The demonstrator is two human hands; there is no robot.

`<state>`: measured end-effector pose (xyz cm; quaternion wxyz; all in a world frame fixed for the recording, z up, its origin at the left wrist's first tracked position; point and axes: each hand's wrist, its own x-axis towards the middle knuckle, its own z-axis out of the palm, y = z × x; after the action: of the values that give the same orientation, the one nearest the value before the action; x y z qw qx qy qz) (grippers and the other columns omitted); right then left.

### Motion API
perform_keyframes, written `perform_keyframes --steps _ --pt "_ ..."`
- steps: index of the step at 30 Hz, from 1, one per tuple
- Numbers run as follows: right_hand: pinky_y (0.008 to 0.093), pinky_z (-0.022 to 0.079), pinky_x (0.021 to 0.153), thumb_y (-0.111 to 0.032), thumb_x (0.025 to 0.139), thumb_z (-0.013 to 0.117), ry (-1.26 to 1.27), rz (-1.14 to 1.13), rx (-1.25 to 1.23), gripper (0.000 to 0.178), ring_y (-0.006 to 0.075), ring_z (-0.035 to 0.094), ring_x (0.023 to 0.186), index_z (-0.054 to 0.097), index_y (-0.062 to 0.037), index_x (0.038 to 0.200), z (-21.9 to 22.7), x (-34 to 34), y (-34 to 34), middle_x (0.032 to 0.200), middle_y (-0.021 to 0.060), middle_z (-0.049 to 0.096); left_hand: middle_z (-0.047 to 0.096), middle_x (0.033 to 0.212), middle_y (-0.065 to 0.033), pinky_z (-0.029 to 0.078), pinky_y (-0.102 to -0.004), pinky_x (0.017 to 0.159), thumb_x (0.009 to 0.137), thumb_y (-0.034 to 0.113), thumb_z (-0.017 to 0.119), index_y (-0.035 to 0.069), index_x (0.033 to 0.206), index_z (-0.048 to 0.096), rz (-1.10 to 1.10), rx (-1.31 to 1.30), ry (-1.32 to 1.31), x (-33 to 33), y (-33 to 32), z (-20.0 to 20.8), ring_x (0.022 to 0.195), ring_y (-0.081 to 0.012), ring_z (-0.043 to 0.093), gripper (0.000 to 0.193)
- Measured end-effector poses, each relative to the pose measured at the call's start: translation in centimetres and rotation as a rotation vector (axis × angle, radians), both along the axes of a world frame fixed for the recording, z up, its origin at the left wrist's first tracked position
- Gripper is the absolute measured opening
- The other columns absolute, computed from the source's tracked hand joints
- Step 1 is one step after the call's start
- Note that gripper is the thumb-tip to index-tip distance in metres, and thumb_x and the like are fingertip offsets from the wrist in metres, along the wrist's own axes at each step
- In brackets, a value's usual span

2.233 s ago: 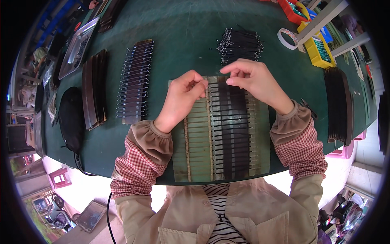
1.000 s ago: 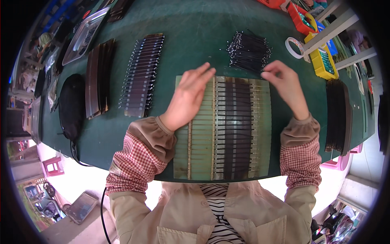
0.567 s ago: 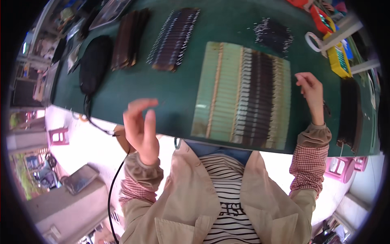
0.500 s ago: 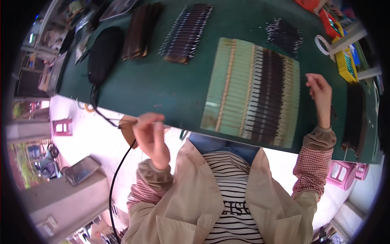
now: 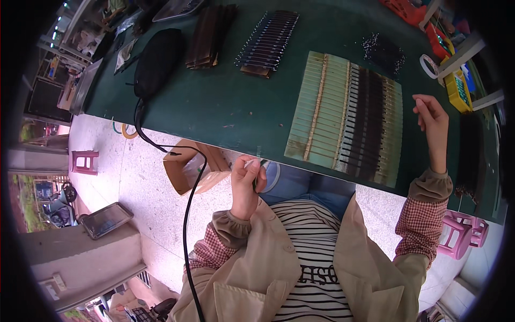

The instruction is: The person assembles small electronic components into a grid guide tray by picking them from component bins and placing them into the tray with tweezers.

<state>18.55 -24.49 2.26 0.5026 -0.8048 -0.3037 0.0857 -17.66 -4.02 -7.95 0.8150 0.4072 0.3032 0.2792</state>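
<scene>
We see a pale speckled floor (image 5: 129,185), brightly lit, beneath the dark green table (image 5: 209,115). Pink plastic stools (image 5: 85,162) stand at both sides, and a low pale wall (image 5: 102,260) fills the lower left.

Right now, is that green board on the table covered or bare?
Partly covered: on the green board, dark pieces lie right of centre, while green shows at left.

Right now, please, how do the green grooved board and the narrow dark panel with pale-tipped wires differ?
Size: the green grooved board is much wider than the narrow dark panel. Colour: the board is pale green with a dark band toward its right, while the panel looks mostly dark. Edges: pale tips line the panel's long sides; the board's dark band stops inside its right edge. Both lie on the green table.
</scene>
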Motion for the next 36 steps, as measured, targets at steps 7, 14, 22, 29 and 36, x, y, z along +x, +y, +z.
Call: perform_keyframes --steps 7,14,22,29,36 --pt "0.0159 0.032 0.047 -0.017 0.093 0.060 -0.025 -0.052 -0.051 0.015 0.0013 0.045 0.056 0.068 -0.0072 0.102 1.1 -2.1 -0.7 0.075 -0.0037 0.059 0.050 0.063 -0.0015 0.024 -0.0221 0.042 0.098 0.017 0.049 0.010 0.095 0.051 -0.089 -0.248 -0.046 -0.3 -0.9 2.0 0.044 -0.0073 0.032 0.008" --pt "0.0161 0.034 0.050 -0.015 0.093 0.058 0.337 0.158 0.007 0.016 0.0018 0.046 0.058 0.067 -0.0038 0.100 1.6 -10.0 0.3 0.076 -0.0029 0.060 0.051 0.061 -0.0006 0.023 -0.0202 0.040 0.095 0.009 0.054 0.008 0.097 0.053 -0.275 0.045 0.083 3.6 -5.6 6.5 0.046 -0.0049 0.036 0.003" --pt "0.0169 0.035 0.051 -0.012 0.092 0.061 0.791 0.307 -0.033 0.011 0.0021 0.047 0.060 0.066 -0.0037 0.096 -0.2 -14.2 0.2 0.078 -0.0012 0.059 0.057 0.067 -0.0014 0.025 -0.0175 0.042 0.093 0.008 0.059 0.006 0.101 0.053 -0.507 -0.011 0.073 7.9 -7.9 5.9 0.048 -0.0034 0.039 0.011" --pt "0.0174 0.035 0.052 -0.004 0.087 0.064 0.114 0.187 0.190 0.003 0.0028 0.047 0.064 0.064 -0.0055 0.090 -1.0 -9.2 1.0 0.079 -0.0039 0.056 0.058 0.071 -0.0031 0.027 -0.0179 0.041 0.099 0.018 0.051 0.006 0.106 0.052 -0.736 -0.274 -0.076 7.1 -7.7 5.8 0.049 -0.0025 0.041 0.014" --pt "0.0175 0.039 0.056 -0.016 0.090 0.063 -0.130 -0.074 0.290 0.009 0.0024 0.048 0.062 0.065 -0.0080 0.092 1.7 7.3 7.2 0.075 -0.0051 0.058 0.061 0.087 -0.0062 0.039 -0.0193 0.064 0.099 0.020 0.050 0.003 0.115 0.052 -1.108 -0.290 0.083 4.3 -7.5 1.3 0.071 -0.0081 0.053 0.024"
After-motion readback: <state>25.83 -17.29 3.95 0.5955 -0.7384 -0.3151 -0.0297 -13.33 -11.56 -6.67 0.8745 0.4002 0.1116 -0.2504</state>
